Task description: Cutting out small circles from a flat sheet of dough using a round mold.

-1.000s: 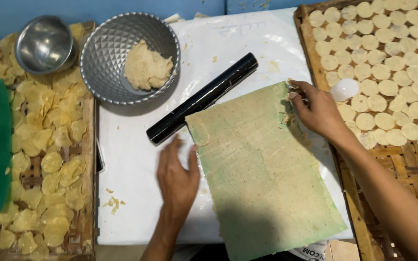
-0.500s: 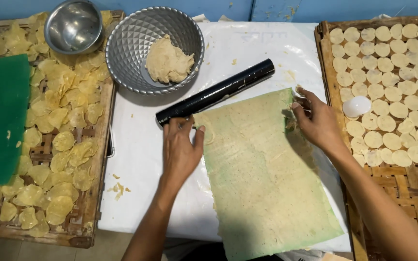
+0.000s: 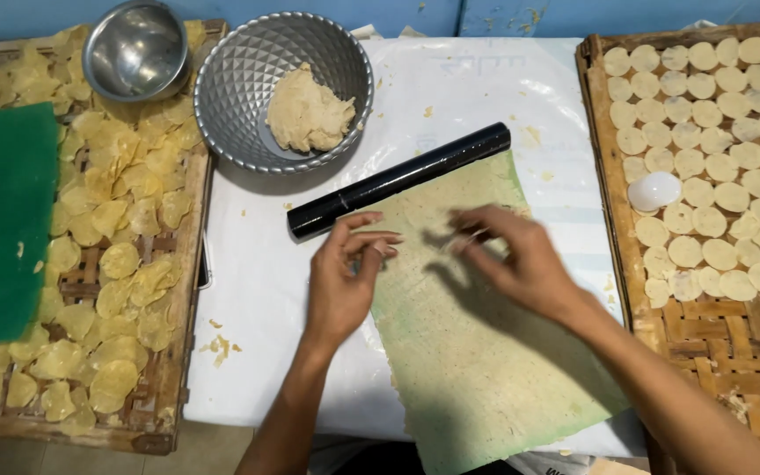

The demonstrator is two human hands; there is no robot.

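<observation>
Head view looked straight down on a desk covered with a white plastic sheet (image 3: 450, 97), where a thin, pale green rolled-out rectangle of dough (image 3: 477, 352) lay tilted from the centre toward 6 o'clock. Along its upper edge rested a glossy black cylindrical rolling pin (image 3: 398, 180), slanting from 9 o'clock up toward 2 o'clock and touching the dough's top border. The left hand (image 3: 345, 281) hovered over the dough's left edge just below the pin, its fingers (image 3: 371, 236) loosely curled and partly spread, gripping nothing that could be made out. The right hand (image 3: 521, 259) sat over the upper middle of the dough, blurred, its fingers (image 3: 472, 237) drawn close together as if pinching; whether they held anything could not be told. At 11 o'clock stood a faceted grey metal bowl (image 3: 239, 97) holding a lump of beige dough (image 3: 310, 114), and beside it, further toward 10 o'clock, a smaller smooth steel bowl (image 3: 134, 48). At 9 o'clock a woven bamboo tray (image 3: 178, 352) carried curled yellow crisps (image 3: 116, 220) and a flat green pad (image 3: 2, 220). At 3 o'clock another woven bamboo tray (image 3: 705, 334) carried rows of pale round dough discs (image 3: 705, 105), with a small white round cutter (image 3: 654, 190) lying among them.
</observation>
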